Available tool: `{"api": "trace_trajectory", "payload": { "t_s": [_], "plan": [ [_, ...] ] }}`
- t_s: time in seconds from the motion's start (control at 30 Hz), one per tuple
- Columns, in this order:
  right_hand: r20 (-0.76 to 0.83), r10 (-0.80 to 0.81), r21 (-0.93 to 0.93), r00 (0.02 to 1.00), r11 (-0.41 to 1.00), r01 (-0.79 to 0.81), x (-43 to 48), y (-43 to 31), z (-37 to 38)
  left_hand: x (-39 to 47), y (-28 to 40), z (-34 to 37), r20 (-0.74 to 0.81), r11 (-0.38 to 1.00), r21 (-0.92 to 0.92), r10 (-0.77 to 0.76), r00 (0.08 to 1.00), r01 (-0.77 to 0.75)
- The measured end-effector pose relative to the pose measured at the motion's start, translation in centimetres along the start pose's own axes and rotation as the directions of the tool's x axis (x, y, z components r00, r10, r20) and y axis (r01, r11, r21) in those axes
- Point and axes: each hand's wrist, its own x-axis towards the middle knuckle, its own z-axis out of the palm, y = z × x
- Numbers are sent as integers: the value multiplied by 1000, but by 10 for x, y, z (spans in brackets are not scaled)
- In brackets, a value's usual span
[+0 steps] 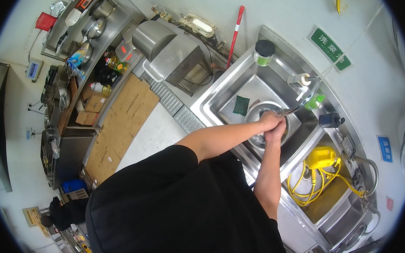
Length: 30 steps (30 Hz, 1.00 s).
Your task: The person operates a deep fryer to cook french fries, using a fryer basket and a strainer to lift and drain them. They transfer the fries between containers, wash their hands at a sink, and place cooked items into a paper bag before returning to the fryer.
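Observation:
My left hand (271,120) and my right hand (276,132) are pressed together over a round stainless steel bowl (252,117). The bowl rests in a large steel sink basin (263,84). Right at my left hand is the end of a curved metal faucet spout (304,101). Whether anything lies between my palms is hidden by the fingers. Beside the bowl, on the basin floor, is a dark green scouring pad (241,105). My hands cover part of the bowl's inside.
On the sink's rim stand a black-lidded jar (264,53), a green bottle (314,101) and a dark pump bottle (330,120). The neighbouring basin holds a yellow jug (321,157) and a coiled yellow hose (301,201). A steel machine (178,63) stands left. Another person (69,212) is far left.

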Motion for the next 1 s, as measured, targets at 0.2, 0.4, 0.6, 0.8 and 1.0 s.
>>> {"api": "trace_trajectory", "payload": {
  "t_s": [0.2, 0.4, 0.6, 0.8, 1.0],
  "plan": [
    [-103, -190, -35, 976, 982, 188, -35, 22, 42, 18, 13, -12, -452, 966, -111, -259, 854, 234],
    [-20, -584, -694, 811, 593, 409, -3, -6, 38, 0, -1, -18, 327, 453, -771, -323, 888, 449],
    [204, -751, -925, 628, 62, 375, 20, -10, 18, -21, 13, -6, 151, 315, -931, -133, 980, 186],
    [-127, -446, -467, 886, 815, 344, 7, 9, 27, 6, 7, -8, -13, 697, -714, -117, 993, 73],
    [-81, -351, -175, 933, 926, 333, -37, 21, 53, 40, -21, -1, -262, 744, -665, -140, 955, -73]
  ]
}}
